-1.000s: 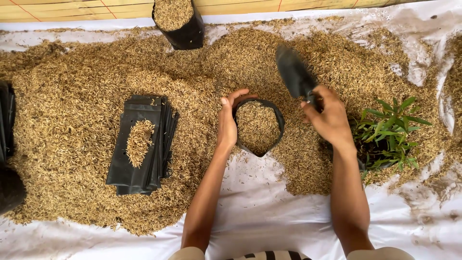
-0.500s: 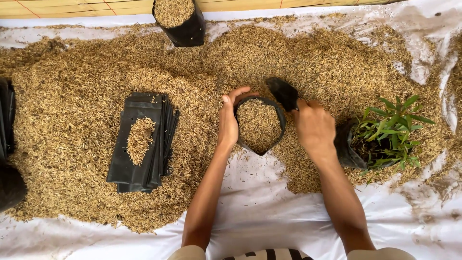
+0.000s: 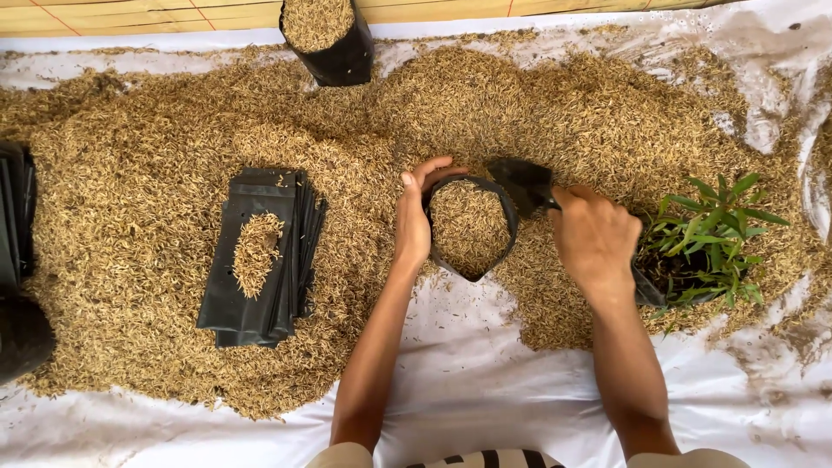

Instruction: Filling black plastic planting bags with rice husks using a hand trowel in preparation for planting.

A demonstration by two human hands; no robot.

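Observation:
My left hand (image 3: 414, 217) grips the left rim of a black plastic grow bag (image 3: 505, 247) filled with rice husks, holding it open and upright. In my right hand (image 3: 594, 238) is a small dark trowel (image 3: 523, 184), its blade resting at the bag's upper right rim. The bag stands in a wide heap of rice husks (image 3: 173, 156) spread over a white sheet (image 3: 485, 381). A small green-leaved seedling (image 3: 706, 234) in a black bag sits just right of my right hand.
A stack of flat black grow bags (image 3: 256, 260) with some husks on top lies to the left. A filled black bag (image 3: 325, 35) stands at the back. More black bags (image 3: 17, 260) sit at the far left edge.
My right hand has brought the trowel down and to the left, from raised above the heap to the rim of the bag. My left hand has stayed on the bag.

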